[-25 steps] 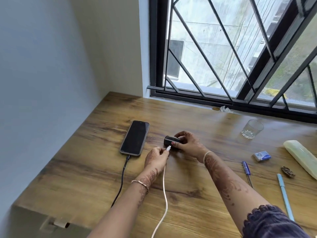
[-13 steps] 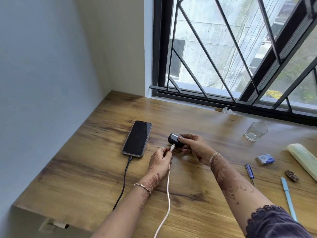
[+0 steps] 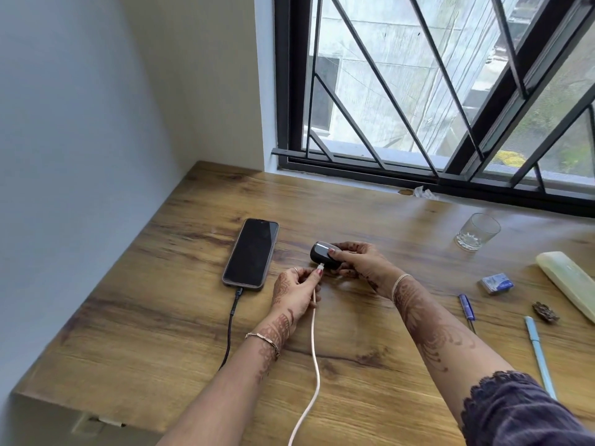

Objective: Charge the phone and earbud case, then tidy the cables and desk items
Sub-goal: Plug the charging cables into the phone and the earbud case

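Right grip holds the earbud case; left grip pinches the white cable plug at its port

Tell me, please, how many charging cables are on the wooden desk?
2. A black braided cable is plugged into the dark phone, running off the near edge. A white cable is pinched in the left hand at the black earbud case.

Bright daylight thru window, sharp img, wide-angle bend at edges.
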The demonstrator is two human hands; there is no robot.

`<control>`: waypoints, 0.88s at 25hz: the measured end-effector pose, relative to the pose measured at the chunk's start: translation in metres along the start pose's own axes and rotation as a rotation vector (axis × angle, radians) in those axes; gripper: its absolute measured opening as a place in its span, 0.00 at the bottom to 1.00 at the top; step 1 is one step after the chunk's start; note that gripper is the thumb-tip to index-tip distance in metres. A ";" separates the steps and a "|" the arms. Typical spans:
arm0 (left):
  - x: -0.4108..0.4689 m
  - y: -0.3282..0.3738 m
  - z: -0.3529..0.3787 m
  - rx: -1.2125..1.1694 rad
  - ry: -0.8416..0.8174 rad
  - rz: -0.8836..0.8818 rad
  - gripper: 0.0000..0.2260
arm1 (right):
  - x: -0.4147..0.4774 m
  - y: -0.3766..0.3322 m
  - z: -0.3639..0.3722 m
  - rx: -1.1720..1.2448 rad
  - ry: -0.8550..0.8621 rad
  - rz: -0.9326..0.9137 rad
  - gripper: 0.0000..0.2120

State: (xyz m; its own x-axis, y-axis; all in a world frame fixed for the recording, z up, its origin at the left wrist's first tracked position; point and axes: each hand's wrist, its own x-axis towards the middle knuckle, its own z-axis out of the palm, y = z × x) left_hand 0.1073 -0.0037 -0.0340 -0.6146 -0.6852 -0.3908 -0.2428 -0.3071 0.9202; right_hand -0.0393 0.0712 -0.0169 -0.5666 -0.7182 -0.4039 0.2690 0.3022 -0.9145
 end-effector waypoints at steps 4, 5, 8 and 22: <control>0.002 0.002 0.000 -0.038 -0.026 -0.020 0.07 | -0.001 0.002 0.002 -0.027 0.002 -0.013 0.15; 0.002 0.002 0.000 -0.043 -0.031 -0.025 0.07 | -0.002 0.002 0.003 -0.033 -0.006 -0.015 0.15; 0.003 0.001 0.000 -0.061 -0.039 -0.039 0.06 | -0.002 0.002 0.003 -0.075 -0.037 -0.020 0.13; -0.004 0.003 0.003 0.344 0.079 0.091 0.09 | -0.003 0.007 0.012 -0.458 0.023 -0.153 0.13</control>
State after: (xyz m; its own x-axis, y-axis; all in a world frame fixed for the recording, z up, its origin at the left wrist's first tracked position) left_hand 0.1067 0.0005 -0.0300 -0.5884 -0.7528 -0.2952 -0.4365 -0.0117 0.8996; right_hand -0.0261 0.0674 -0.0217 -0.5916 -0.7634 -0.2592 -0.1864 0.4423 -0.8773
